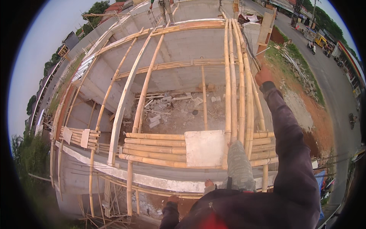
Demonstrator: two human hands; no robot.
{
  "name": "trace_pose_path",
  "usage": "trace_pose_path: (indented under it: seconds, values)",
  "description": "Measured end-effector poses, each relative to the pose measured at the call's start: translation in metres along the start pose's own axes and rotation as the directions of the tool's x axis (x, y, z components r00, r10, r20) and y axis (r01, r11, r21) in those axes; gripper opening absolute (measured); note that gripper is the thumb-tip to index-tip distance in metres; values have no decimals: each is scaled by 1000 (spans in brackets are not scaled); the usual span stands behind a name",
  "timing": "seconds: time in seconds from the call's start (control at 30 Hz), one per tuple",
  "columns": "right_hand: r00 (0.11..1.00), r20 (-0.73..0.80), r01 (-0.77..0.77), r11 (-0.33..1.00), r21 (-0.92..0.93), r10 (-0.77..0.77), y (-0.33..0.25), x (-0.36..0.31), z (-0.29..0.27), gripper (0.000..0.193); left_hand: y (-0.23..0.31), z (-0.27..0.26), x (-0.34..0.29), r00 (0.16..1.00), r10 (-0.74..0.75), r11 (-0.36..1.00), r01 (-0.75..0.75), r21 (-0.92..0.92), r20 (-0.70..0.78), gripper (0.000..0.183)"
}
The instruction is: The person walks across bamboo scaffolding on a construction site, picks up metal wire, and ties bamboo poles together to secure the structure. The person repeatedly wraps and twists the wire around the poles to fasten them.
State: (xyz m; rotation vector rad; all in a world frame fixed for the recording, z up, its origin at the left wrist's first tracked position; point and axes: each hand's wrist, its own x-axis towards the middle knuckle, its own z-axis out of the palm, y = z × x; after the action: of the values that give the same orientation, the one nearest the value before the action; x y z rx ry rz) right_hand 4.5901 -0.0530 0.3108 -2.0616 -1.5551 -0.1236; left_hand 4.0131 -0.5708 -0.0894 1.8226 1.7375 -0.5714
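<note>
Open gaps between bamboo poles (233, 87)

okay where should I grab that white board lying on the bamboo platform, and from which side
Grip the white board by its near long edge, coming from the person's side, hands spread toward the two corners. It lies flat across the horizontal bamboo poles, so fingers could probably slip under the edge between poles. The right hand is far off, up on the long bamboo poles.

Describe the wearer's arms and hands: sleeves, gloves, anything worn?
Both arms wear long, dark purplish-grey sleeves reaching the wrists. The right hand and left hand are bare: no gloves, and no watch or straps visible. The right sleeve looks loose and creased.
</note>
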Motion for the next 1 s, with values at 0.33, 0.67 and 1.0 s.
trace_pose_path:
  seconds: [0.33, 0.67, 1.0]
  values:
    - [914, 290, -206, 941, -268, 283, 144, -209, 122, 28, 27, 29, 34, 824, -212, 65, 548, -834, 525, 34]
    - [692, 645, -51, 914, -403, 323, 227, -352, 227, 20, 67, 21, 255, 939, -31, 465, 317, -827, 343, 41]
    - [814, 329, -318, 841, -438, 479, 266, -388, 109, 29, 214, -32, 380, 957, 281, 734, -262, -626, -71, 41]
